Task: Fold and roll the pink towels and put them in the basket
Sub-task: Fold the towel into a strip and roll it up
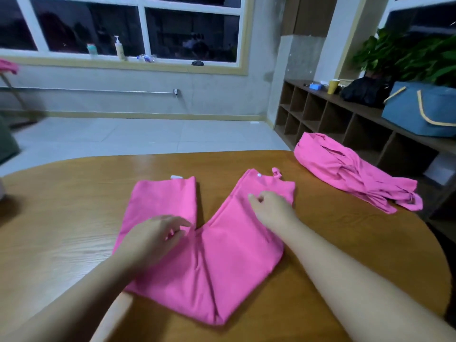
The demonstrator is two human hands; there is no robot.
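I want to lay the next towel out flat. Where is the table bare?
The widest bare wood lies left of the folded pink towel, toward the table edge. A narrower strip runs between that towel and the crumpled pink pile. The middle is crowded: left hand and right hand rest on the towel.

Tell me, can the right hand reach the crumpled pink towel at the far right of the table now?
Probably yes. The right hand rests on the folded towel, and only bare table lies between it and the crumpled towel.

Pink towels (204, 255), brown wood-grain table (61, 230), blue basket (419, 109).
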